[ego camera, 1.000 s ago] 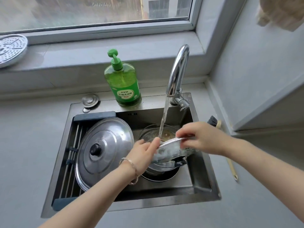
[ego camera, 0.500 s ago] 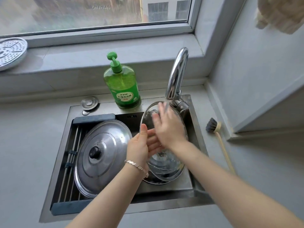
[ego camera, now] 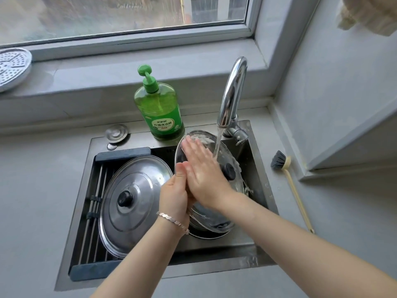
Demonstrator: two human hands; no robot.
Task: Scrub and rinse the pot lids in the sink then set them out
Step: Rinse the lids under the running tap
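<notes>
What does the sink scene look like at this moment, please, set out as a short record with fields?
left hand: grips the glass lid at its left rim
right hand: flat on the glass lid, fingers straight
glass lid: tilted under the water stream
faucet: running
steel lid: knob up, on the rack in the sink
soap bottle: behind the sink
brush: on the counter, right of the sink

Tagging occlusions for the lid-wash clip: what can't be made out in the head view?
1. Left hand: head view, fingers behind the glass lid and right hand.
2. Stacked ware under that lid: head view, mostly covered by it; kind unclear.
3. Perforated tray: cut by left edge.
4. Cloth: cut by top-right corner.
</notes>
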